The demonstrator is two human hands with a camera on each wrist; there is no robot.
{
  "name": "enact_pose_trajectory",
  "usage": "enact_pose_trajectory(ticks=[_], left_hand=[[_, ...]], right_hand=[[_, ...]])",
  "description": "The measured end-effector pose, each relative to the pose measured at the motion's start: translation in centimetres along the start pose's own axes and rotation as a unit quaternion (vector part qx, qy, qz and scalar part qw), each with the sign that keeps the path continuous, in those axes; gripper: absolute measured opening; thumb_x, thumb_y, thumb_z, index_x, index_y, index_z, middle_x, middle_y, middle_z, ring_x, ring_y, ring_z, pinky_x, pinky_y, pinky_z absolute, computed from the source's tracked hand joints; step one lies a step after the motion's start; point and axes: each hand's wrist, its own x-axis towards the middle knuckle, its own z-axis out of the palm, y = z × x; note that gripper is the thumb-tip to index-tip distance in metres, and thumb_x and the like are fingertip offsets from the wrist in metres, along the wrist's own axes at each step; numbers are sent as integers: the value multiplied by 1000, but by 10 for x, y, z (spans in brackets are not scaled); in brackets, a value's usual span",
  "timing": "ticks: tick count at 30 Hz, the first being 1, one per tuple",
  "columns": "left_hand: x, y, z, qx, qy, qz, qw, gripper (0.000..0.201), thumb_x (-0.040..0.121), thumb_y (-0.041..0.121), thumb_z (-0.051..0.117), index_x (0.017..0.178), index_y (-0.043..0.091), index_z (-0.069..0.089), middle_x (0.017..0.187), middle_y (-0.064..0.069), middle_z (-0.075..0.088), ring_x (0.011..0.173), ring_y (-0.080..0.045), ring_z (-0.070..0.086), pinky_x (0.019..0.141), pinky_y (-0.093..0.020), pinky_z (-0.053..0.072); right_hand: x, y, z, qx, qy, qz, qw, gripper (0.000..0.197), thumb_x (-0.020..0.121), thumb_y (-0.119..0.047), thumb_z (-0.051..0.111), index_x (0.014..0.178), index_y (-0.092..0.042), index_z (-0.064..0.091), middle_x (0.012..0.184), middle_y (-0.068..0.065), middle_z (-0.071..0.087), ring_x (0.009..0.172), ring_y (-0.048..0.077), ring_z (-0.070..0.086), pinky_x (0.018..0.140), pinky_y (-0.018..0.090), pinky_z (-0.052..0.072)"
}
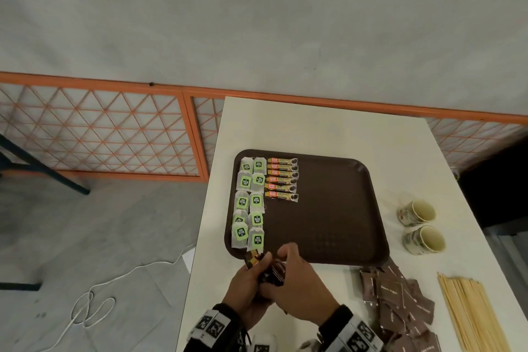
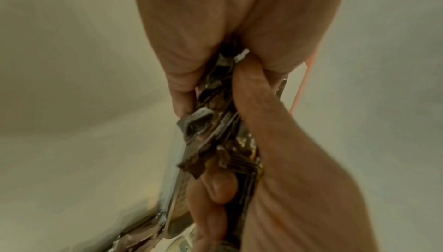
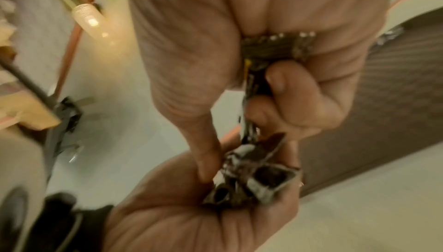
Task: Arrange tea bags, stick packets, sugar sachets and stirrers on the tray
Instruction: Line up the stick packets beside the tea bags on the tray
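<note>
A brown tray lies on the white table. Green-tagged tea bags lie in two columns along its left side. Beside them, at the far end, orange-and-brown stick packets form a neat column. At the tray's near edge my left hand grips a loose bundle of stick packets. My right hand closes over the same bundle from the right. In the right wrist view the right hand pinches packets out of the bundle that lies in the left palm. The left wrist view shows the left hand clamped on the bundle.
A heap of brown sugar sachets lies right of my hands. Wooden stirrers lie at the near right. Two patterned cups stand right of the tray. The table's left edge is close to the tray. A white cable is on the floor.
</note>
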Motion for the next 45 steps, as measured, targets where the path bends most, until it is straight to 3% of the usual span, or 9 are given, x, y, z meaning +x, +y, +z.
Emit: enact_pose_trajectory(ticks=[5,12,14,17,20,25,29,35,45], left_hand=[[7,20,-9,-36,54,16,998,12,89,4,58,100,8,56,71,-11,58,57,-21,58,53,-33,54],[-11,57,11,316,-50,63,945,19,90,24,68,102,10,64,64,-2,56,47,-15,47,47,-26,43],[-16,64,21,380,-85,86,917,20,91,27,67,104,12,66,64,0,59,47,-16,48,46,-26,43],[-15,62,35,454,-78,113,880,22,92,34,64,90,12,64,60,-1,59,43,-15,48,44,-25,42],[-10,58,39,466,-47,115,876,28,92,33,66,91,5,65,61,-8,58,42,-15,50,45,-25,44],[0,61,34,412,-13,117,904,13,90,21,68,99,12,72,87,-18,75,43,-17,52,45,-26,46],[8,68,34,391,5,144,909,17,90,21,69,104,13,72,75,-5,72,44,-19,55,45,-26,46],[18,70,36,415,24,176,892,15,90,18,68,104,13,70,62,0,66,45,-16,57,47,-24,48],[40,66,28,321,178,223,903,6,89,12,69,87,7,70,82,-6,74,65,-14,68,50,-27,54]], right_hand=[[1,-6,-18,151,-11,-14,988,46,86,-11,70,119,-24,41,91,-1,57,58,-1,54,53,14,43],[-2,-8,-37,450,-140,6,882,57,83,2,63,133,-20,45,67,3,38,49,11,28,40,20,24],[1,-10,-39,411,-150,0,899,55,83,2,58,132,-20,47,71,2,46,50,11,31,39,22,25],[8,-11,-38,126,-61,-61,988,61,79,-1,58,132,-26,38,87,-3,62,59,12,53,53,37,47],[18,-7,-35,-44,-61,-107,991,80,78,-9,56,142,-33,16,96,-1,66,79,14,65,72,33,57],[29,6,-60,-45,-44,-81,995,100,84,-20,68,148,-47,-5,90,-3,68,77,13,68,78,31,58],[31,17,-92,44,-38,-66,996,97,81,-31,78,150,-38,10,94,0,69,82,10,69,79,23,53],[38,19,-97,176,-8,-41,984,13,93,-18,64,105,-18,69,81,8,72,65,12,67,66,26,58],[85,31,-76,340,122,92,928,8,90,-6,65,94,-6,73,80,11,72,65,13,64,62,22,57]])
